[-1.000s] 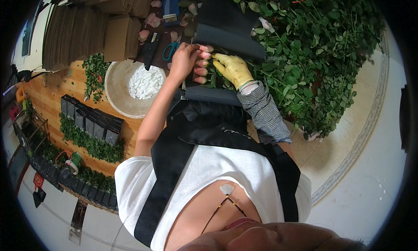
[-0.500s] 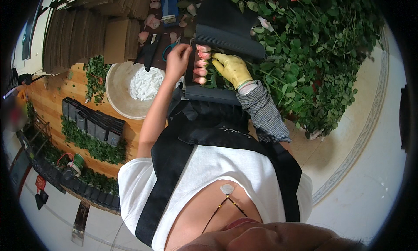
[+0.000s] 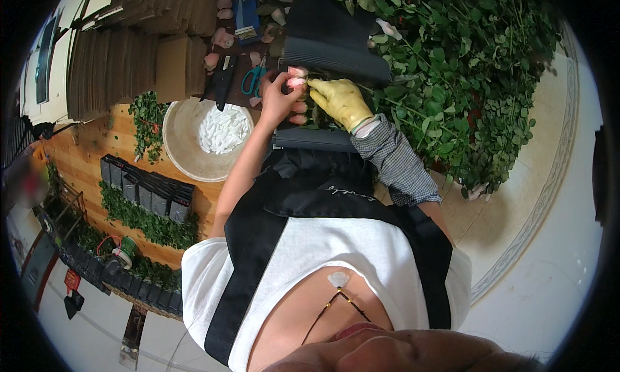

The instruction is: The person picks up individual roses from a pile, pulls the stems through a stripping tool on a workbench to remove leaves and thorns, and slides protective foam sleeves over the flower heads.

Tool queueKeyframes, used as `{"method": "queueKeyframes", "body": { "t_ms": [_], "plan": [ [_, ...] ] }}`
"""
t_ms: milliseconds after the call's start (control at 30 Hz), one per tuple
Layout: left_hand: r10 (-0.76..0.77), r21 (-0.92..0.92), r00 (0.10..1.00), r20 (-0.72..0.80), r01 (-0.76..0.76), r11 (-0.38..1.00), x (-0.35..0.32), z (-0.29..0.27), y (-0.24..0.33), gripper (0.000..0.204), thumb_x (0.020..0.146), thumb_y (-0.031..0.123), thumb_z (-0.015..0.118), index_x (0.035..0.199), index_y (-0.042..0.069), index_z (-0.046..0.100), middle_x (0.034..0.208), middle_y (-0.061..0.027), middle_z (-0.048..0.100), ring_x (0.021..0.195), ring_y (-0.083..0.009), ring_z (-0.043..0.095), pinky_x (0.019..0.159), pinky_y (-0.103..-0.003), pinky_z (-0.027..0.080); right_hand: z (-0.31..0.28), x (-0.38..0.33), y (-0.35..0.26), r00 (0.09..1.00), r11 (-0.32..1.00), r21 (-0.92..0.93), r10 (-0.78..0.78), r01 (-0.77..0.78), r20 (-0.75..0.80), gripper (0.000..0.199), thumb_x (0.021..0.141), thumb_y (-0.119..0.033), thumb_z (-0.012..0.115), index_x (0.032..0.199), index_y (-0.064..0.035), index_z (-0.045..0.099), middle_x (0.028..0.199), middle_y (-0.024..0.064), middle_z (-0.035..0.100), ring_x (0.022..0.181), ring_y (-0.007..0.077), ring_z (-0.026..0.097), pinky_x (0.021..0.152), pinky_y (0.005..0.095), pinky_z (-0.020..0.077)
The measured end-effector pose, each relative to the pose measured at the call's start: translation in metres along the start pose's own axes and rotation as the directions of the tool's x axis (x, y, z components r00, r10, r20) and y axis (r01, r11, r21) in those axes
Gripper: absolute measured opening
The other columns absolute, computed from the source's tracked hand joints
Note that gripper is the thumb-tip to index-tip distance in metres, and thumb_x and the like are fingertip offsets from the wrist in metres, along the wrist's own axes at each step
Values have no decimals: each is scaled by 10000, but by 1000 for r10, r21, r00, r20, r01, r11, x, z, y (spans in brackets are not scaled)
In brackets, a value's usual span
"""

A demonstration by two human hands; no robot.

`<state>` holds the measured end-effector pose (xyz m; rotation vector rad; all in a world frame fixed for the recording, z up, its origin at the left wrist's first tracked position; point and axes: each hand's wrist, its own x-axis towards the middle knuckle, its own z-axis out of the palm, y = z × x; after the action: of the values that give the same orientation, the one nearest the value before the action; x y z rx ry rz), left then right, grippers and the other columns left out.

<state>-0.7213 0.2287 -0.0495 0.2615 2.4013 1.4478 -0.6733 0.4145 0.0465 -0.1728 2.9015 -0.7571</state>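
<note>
Several pink roses lie heads to the left in a column on a dark corrugated wrapping sheet (image 3: 336,57), which also extends below them as a dark strip (image 3: 316,140). My bare left hand (image 3: 278,101) reaches in from the left, thumb and fingers closed around one rose head (image 3: 296,82) near the top of the column. Another rose (image 3: 298,119) shows below my left hand, and the heads between are partly covered. My right hand (image 3: 343,103), in a yellow glove, is closed just right of the same rose, its fingertips at the stem. The stem inside the glove is hidden.
Left of the roses are teal-handled scissors (image 3: 253,81), a black knife-shaped tool (image 3: 222,81) and loose petals (image 3: 223,38). A round tub (image 3: 177,154) holds white tubes. Stacked cardboard (image 3: 110,65) stands upper left; a leafy stem pile (image 3: 458,101) fills the right.
My left hand has moved right, from beside the sheet's edge onto a rose head. My right hand has shifted slightly left, its fingertips now at that rose. The whole view has shifted a little.
</note>
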Motion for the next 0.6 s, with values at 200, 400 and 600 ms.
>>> {"method": "queueKeyframes", "body": {
  "t_ms": [200,400,600],
  "plan": [
    [-7,80,999,-42,10,997,-10,-2,9,425,769,281,783,1159,135,695,1372,-286,454,1258,-453,458,1039,-490,409,-43,3,-29,986,969,215,141,-120,-87,312,897,-210,668,1189,-99,672,953,143,718,877,336,678,815,440,520],
    [32,142,999,-36,-26,990,-8,-2,12,413,768,242,771,1157,130,692,1358,-294,463,1242,-465,468,1020,-490,428,-9,8,-1,998,995,99,15,-9,-59,280,866,-185,690,1119,-66,665,908,168,689,850,371,660,739,456,524],
    [49,93,998,-36,-45,995,-5,0,7,426,758,225,769,1159,110,686,1324,-321,480,1206,-467,496,972,-470,466,-1,12,2,993,992,126,4,11,-120,241,858,-183,686,1067,-63,662,842,167,679,803,375,656,711,475,516]
  ]
}}
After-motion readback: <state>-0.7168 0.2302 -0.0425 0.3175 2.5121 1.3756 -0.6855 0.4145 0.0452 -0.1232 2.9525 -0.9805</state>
